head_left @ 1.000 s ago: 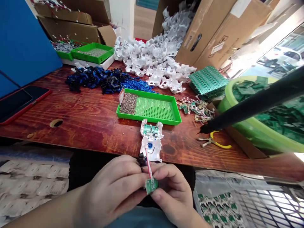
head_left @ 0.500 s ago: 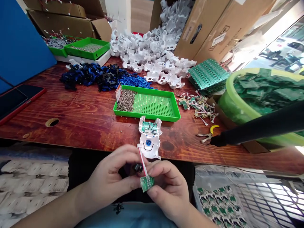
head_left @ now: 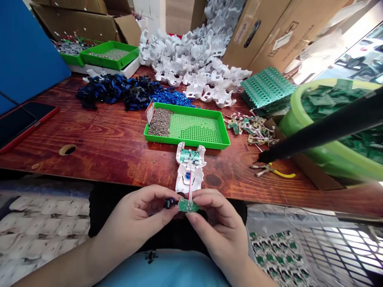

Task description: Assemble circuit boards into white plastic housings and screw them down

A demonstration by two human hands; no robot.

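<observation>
My left hand [head_left: 134, 217] is closed on a small black plastic part [head_left: 169, 203], pinched between thumb and fingers. In the thumb and fingers of my right hand [head_left: 220, 221] is a small green circuit board [head_left: 186, 205]. Red and white wires [head_left: 190, 187] run up from this board over a white plastic shell half [head_left: 181, 184], which has a round blue piece [head_left: 188, 175] inside. Just beyond it lies a second white shell half [head_left: 179, 156] fitted with a green circuit board [head_left: 191, 156]. The board's left end lies close beside the black part; I cannot tell whether they touch.
A green tray [head_left: 225, 139] with small screws [head_left: 161, 122] stands behind the shells. White shells [head_left: 197, 59], blue-black parts [head_left: 119, 91] and wired boards [head_left: 254, 129] are heaped around it. Pliers [head_left: 272, 170] lie at right under a black rod [head_left: 317, 127], near a green tub [head_left: 295, 115].
Both hands have risen slightly toward the shells. The circuit board has turned from tilted to nearly level, and its wires now stand almost upright. More of the black part shows.
</observation>
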